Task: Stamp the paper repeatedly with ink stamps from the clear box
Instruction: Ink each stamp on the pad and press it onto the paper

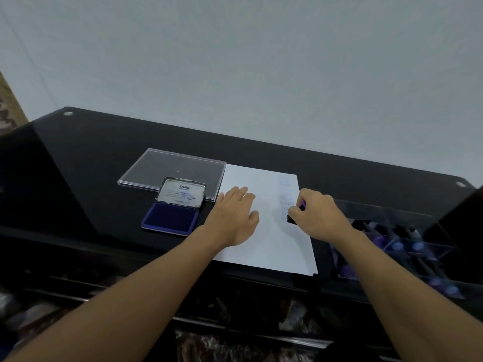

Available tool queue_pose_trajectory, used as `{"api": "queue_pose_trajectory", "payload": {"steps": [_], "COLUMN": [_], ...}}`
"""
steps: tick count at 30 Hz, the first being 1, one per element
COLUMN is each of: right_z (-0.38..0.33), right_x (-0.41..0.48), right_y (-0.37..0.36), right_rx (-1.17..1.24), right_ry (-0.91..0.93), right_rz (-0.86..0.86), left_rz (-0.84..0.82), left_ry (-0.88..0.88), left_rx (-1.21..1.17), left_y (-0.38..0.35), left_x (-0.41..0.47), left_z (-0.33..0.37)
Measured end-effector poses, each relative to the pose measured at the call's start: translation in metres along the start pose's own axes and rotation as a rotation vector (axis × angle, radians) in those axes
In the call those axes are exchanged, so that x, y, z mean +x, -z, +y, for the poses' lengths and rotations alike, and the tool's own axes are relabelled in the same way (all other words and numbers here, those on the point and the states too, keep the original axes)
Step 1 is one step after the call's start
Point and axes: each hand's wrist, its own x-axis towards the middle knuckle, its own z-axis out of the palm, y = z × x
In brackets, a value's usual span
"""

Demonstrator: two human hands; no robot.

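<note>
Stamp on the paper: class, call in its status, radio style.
Left hand flat on paper, open. Right hand grips stamp, down near paper's right edge. Nothing in the way.

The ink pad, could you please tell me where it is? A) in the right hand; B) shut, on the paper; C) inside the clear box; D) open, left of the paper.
D: the ink pad lies open on the dark table, left of the paper.

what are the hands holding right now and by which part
The right hand grips a stamp by its purple handle, black base on the paper. The left hand holds nothing; it rests flat on the paper.
</note>
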Motion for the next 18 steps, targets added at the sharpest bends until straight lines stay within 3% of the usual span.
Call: {"api": "queue_pose_trajectory", "payload": {"steps": [18], "right_z": [0.001], "right_x": [0.012], "right_y": [-0.017], "right_rx": [-0.100], "right_ry": [0.035], "right_rz": [-0.043], "left_rz": [0.024], "left_ry": [-0.003], "left_rx": [0.010], "left_y": [-0.018], "left_x": [-0.005], "left_z": [-0.005]}}
